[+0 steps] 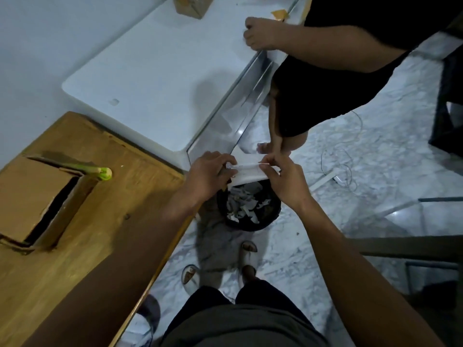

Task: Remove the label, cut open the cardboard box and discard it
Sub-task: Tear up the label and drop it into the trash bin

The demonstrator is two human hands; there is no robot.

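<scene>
A white paper label point(246, 174) is stretched between both my hands, directly above a black waste bin point(271, 217) on the floor that holds several torn white scraps. My left hand point(209, 172) pinches the label's crumpled left end. My right hand point(281, 177) pinches its right end. The brown cardboard box point(32, 199) lies on the wooden table point(105, 221) at the left, with a dark open slit along its top. A green-handled cutter point(101, 171) rests on the table by the box's far corner.
A white table point(155, 78) stands beyond the wooden one, with a second cardboard box point(191, 6) at its far end. Another person in black stands at the right, a hand point(260, 33) on that table's edge. White cables point(343, 156) lie on the marble floor.
</scene>
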